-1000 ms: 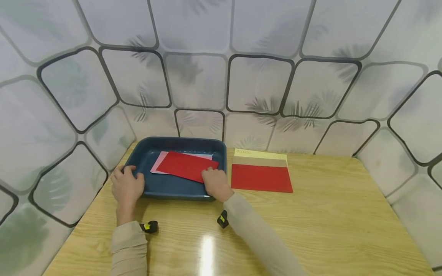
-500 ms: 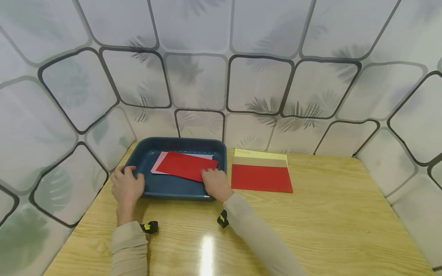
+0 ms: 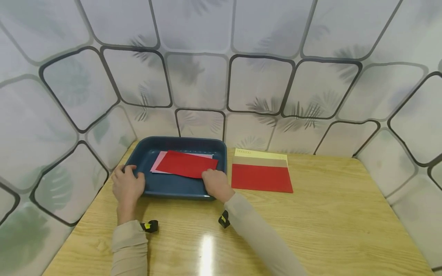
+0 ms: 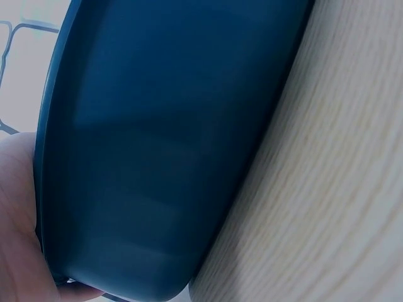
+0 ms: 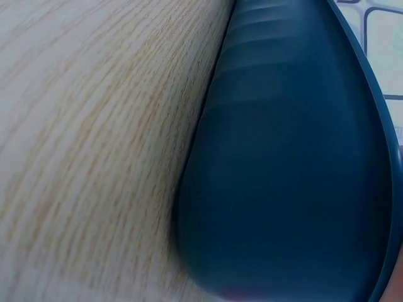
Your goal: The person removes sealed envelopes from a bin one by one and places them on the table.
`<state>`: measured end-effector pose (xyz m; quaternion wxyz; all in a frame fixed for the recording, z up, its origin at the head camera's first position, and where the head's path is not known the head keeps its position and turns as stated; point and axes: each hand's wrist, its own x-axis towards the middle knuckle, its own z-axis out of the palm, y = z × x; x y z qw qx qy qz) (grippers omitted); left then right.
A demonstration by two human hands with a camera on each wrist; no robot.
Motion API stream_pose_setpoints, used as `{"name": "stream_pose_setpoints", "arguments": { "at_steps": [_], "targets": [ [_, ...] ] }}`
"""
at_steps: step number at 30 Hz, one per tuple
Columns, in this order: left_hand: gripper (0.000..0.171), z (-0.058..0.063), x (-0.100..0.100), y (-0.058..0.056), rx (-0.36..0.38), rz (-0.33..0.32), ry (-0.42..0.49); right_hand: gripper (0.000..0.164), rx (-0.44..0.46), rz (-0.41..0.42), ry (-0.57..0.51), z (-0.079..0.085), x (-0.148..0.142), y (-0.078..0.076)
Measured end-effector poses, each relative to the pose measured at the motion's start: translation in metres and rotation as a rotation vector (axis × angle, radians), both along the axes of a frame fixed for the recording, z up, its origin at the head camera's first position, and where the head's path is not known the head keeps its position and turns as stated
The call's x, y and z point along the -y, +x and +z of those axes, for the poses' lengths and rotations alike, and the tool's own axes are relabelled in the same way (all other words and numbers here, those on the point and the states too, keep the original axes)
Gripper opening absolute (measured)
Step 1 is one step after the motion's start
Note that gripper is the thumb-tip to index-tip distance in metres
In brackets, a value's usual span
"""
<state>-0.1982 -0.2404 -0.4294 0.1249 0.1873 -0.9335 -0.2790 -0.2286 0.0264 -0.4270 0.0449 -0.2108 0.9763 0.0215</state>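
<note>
A dark blue tray (image 3: pixel 183 193) stands at the back left of the table. My left hand (image 3: pixel 128 187) grips its front left corner, thumb over the rim; the left wrist view shows the palm (image 4: pixel 19 220) against the rim. Inside the tray a red envelope (image 3: pixel 186 165) lies slantwise over a pink envelope (image 3: pixel 158 161) and a pale one, both mostly covered. My right hand (image 3: pixel 215 183) reaches over the front right rim and pinches the red envelope's near right corner; the fingertips are partly hidden. The right wrist view shows mainly the tray's outer wall (image 5: pixel 283 189).
Right of the tray, overlapping envelopes lie on the wooden table (image 3: pixel 328 214): a red one (image 3: pixel 261 178) in front, then a brown one (image 3: pixel 260 161) and a yellow one (image 3: pixel 260 153) with printed boxes. A patterned wall covering (image 3: pixel 197 88) rises behind the table.
The red envelope's near right corner has shifted slightly back and its front edge now bows. The left hand and tray stay in place.
</note>
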Motion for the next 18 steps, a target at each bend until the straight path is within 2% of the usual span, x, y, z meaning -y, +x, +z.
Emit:
{"name": "stream_pose_setpoints", "arguments": {
  "at_steps": [10,14,18],
  "targets": [
    [0.041,0.000,0.000,-0.001,0.006,0.000,-0.001,0.010,-0.113,0.012,-0.160,-0.003,-0.004,0.001],
    [0.041,0.000,0.001,-0.001,0.012,-0.004,0.001,0.013,-0.178,-0.002,-0.311,-0.003,-0.007,0.001],
    [0.042,-0.001,0.001,0.000,0.013,-0.006,0.007,0.012,-0.225,-0.022,-0.532,-0.004,-0.011,0.004]
  ]
}}
